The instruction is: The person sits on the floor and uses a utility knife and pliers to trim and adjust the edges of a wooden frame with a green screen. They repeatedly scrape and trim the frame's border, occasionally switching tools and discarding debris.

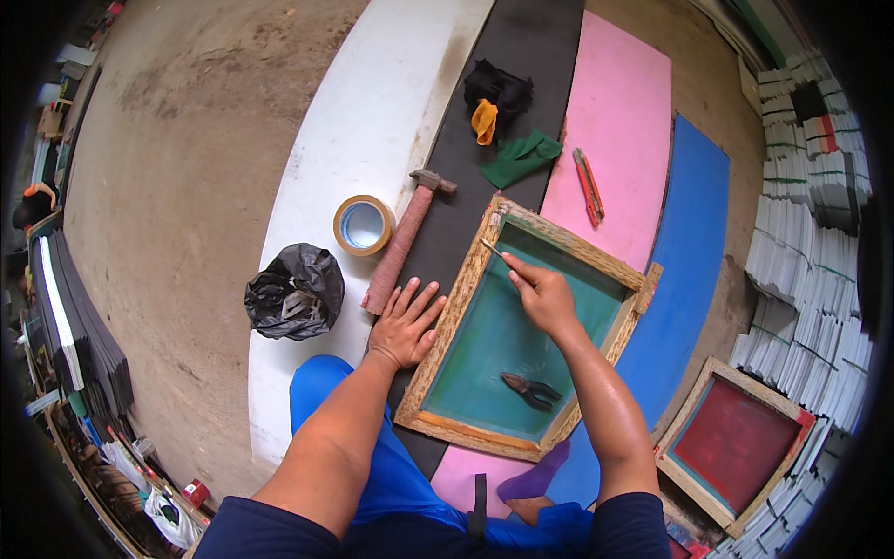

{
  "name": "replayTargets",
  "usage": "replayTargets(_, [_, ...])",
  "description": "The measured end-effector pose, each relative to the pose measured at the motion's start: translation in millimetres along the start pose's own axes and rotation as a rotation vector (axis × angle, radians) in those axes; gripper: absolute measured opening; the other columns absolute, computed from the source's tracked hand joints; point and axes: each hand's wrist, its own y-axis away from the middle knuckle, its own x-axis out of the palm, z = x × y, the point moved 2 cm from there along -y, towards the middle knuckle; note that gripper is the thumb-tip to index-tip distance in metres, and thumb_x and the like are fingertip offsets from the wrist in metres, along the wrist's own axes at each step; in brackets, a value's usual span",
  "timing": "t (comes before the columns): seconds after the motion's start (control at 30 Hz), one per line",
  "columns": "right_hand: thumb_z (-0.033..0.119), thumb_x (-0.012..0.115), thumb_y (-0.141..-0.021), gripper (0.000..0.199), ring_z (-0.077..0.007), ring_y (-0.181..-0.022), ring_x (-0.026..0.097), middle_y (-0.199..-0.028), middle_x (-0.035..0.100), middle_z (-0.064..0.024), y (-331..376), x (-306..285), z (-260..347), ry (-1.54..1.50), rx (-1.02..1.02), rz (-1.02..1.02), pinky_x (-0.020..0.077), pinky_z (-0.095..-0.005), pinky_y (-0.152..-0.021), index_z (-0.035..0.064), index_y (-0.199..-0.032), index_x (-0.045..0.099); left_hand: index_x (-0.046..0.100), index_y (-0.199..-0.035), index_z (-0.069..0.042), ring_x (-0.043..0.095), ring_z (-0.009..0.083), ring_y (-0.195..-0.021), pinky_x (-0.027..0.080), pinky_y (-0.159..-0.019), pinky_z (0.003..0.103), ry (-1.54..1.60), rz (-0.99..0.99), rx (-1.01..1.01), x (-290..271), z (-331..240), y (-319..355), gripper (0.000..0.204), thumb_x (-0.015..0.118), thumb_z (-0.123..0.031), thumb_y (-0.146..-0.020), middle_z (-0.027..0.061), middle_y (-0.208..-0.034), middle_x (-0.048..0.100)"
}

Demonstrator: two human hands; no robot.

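A wooden screen-printing frame [463,307] with green mesh lies tilted in front of me. My right hand [545,296] is closed on a slim metal tool [492,247], whose tip meets the frame's upper left inner edge; its exact kind is unclear. Fingers stretched, my left hand [406,328] rests flat on the black sheet [515,56], against the frame's left side. Pliers [531,389] with dark handles lie on the mesh. Just beyond my left fingers is a hammer [402,244] with a wrapped handle. A brown tape roll [347,225] sits to its left.
A crumpled black plastic bag [296,291] rests on the white sheet [345,121]. Green [521,158], orange and black cloths and a red box cutter [589,188] lie farther off. A red-mesh frame [736,436] and stacked white sheets [787,252] stand right. Another person [35,207] is far left.
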Motion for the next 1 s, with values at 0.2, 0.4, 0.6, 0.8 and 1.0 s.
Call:
replayTargets(0.2, [0.027,0.062,-0.104,0.037,-0.0050,-0.057,0.042,-0.069,0.049,0.0046,-13.3,-24.8,16.7,-1.036,1.040,0.390,0.0315,-0.0223,-0.046,0.0139,-0.139,0.065,0.050,-0.153,-0.018,0.021,0.0341,-0.156,0.017,-0.126,0.051,-0.010,-0.001,-0.003,3.3,2.4,1.6,0.061,0.041,-0.039,-0.096,0.0074,-0.166,0.033])
replayTargets(0.4, [0.024,0.064,-0.101,0.030,-0.0204,-0.060,0.061,-0.071,0.063,-0.0046,-1.3,-17.5,19.9,-0.123,0.335,0.069,0.0476,-0.0347,-0.055,0.0215,-0.130,0.072,0.050,-0.152,-0.017,0.021,0.0339,-0.156,0.019,-0.126,0.052,0.005,-0.019,0.004,2.8,1.9,1.1,0.060,0.041,-0.040,-0.096,0.0074,-0.166,0.033])
replayTargets(0.6, [0.028,0.066,-0.097,0.031,-0.0326,-0.070,0.068,-0.076,0.065,-0.0096,-11.0,-21.5,44.7,0.421,0.202,0.031,0.0535,-0.0473,-0.062,0.0322,-0.127,0.072,0.043,-0.157,-0.022,0.016,0.0309,-0.157,0.014,-0.127,0.050,-0.020,0.016,0.001,5.2,4.4,3.4,0.065,0.049,-0.040,-0.095,0.0042,-0.169,0.026])
replayTargets(0.8, [0.029,0.066,-0.097,0.030,-0.0338,-0.070,0.067,-0.075,0.064,-0.0106,-12.4,-20.8,50.1,0.480,0.213,0.041,0.0528,-0.0479,-0.061,0.0312,-0.126,0.072,0.047,-0.154,-0.019,0.018,0.0324,-0.157,0.017,-0.127,0.051,0.019,0.007,-0.004,3.2,2.8,2.3,0.062,0.045,-0.039,-0.096,0.0059,-0.168,0.030])
replayTargets(1.0, [0.030,0.066,-0.097,0.030,-0.0329,-0.070,0.068,-0.075,0.065,-0.0102,-13.6,-20.6,56.8,0.539,0.229,0.059,0.0537,-0.0476,-0.061,0.0306,-0.126,0.072,0.044,-0.156,-0.020,0.017,0.0328,-0.157,0.016,-0.127,0.051,0.013,0.008,0.003,5.8,4.2,3.2,0.065,0.048,-0.039,-0.095,0.0061,-0.169,0.027])
